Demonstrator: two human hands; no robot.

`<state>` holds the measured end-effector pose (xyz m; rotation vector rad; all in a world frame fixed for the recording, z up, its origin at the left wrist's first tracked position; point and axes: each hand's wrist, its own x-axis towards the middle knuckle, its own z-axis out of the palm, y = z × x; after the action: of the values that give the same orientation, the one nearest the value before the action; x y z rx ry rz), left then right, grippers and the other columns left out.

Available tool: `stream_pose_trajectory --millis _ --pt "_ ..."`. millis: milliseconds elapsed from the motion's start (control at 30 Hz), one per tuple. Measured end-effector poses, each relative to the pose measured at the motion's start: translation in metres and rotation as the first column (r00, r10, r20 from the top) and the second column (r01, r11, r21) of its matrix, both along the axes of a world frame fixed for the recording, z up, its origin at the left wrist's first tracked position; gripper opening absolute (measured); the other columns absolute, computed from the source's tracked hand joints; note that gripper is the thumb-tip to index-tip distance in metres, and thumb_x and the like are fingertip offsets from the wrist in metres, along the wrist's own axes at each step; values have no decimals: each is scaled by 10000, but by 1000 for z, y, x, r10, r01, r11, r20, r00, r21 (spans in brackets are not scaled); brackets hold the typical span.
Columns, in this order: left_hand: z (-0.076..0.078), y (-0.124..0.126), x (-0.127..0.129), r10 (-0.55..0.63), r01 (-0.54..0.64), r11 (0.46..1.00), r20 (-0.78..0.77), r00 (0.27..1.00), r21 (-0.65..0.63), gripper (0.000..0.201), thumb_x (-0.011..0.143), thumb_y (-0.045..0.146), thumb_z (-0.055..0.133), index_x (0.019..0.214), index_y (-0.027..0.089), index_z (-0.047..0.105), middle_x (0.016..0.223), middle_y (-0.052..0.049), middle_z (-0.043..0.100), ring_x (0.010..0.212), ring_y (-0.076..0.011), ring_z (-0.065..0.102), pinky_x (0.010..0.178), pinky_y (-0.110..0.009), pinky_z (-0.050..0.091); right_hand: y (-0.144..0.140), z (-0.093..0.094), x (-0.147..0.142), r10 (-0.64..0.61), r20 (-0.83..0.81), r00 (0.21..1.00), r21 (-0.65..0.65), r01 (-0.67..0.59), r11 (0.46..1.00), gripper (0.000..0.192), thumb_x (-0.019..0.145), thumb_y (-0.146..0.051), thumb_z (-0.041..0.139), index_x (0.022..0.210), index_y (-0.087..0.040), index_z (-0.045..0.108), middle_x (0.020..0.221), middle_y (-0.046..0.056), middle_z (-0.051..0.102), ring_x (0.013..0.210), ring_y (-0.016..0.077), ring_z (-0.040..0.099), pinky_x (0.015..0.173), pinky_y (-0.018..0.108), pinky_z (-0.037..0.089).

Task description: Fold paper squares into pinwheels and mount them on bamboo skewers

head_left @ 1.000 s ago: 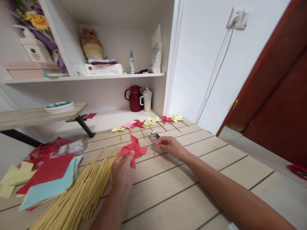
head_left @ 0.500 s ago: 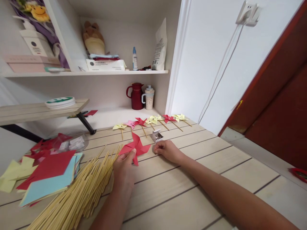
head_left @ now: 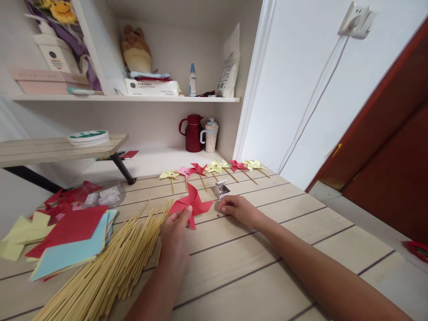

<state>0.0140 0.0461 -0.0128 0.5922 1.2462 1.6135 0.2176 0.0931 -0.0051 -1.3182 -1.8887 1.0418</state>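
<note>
My left hand (head_left: 174,232) pinches the lower edge of a folded red paper pinwheel (head_left: 191,205) that rests on the wooden table (head_left: 254,276). To its right, my right hand (head_left: 238,207) lies on the table with fingertips drawn together near the pinwheel's tip; whether it holds something small is too hard to tell. A small open box of pins (head_left: 221,189) sits just beyond that hand. A heap of thin bamboo sticks (head_left: 110,263) lies left of my left hand.
A row of finished pinwheels on sticks (head_left: 214,169) lines the table's far edge. Stacked coloured paper sheets (head_left: 67,243) lie at the left. A red kettle (head_left: 193,133) and cup (head_left: 211,136) stand in the shelf niche. A red object (head_left: 416,249) is at the right edge.
My right hand has drawn back from the pin box toward the pinwheel's right tip. My left hand keeps its hold on the pinwheel. The camera view shifted slightly.
</note>
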Motion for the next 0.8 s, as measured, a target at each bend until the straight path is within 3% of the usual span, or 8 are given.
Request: stream_pose_trajectory --millis 100,233,400,500,600,800 --pt "0 0 0 1 -1 1000 -19 1000 7 251 566 353 833 646 162 692 624 10 647 648 -146 567 659 -278 413 0 0 -3 -9 42 999 47 7 999 89 713 -240 665 786 -193 682 801 20 664 741 176 561 696 287 420" --pt "-1 1 0 6 -6 1000 -15 1000 -3 260 559 351 837 679 159 709 630 6 653 659 -154 576 667 -283 414 0 -2 -8 4 72 997 78 -9 997 76 740 -186 613 699 -196 677 792 32 671 758 181 565 722 294 428" --pt "1 0 1 2 -2 1000 -17 1000 8 253 561 347 835 655 157 699 636 6 657 644 -139 554 670 -277 414 -4 2 -5 202 59 978 -49 -199 979 84 744 -198 641 715 -180 718 762 25 681 723 164 591 683 263 466" --pt "3 -2 2 -4 4 1000 -15 1000 17 240 557 335 829 633 156 689 607 14 636 611 -126 529 637 -267 404 -6 5 -3 318 78 945 -48 -315 948 47 704 -187 703 677 -192 741 817 26 660 793 171 594 738 259 474" --pt "5 -2 3 4 -3 1000 -6 1000 21 232 552 324 824 613 157 675 573 24 612 571 -114 507 597 -259 392 -4 4 -3 320 123 939 -1 -322 947 44 711 -199 717 702 -214 758 847 23 626 809 170 578 749 261 464" --pt "6 -2 2 -14 14 1000 6 1000 2 260 537 333 836 654 151 693 617 -1 657 594 -133 556 609 -270 421 0 0 -4 317 84 945 -24 -316 948 16 714 -205 730 721 -203 745 777 14 630 726 153 565 648 245 444"
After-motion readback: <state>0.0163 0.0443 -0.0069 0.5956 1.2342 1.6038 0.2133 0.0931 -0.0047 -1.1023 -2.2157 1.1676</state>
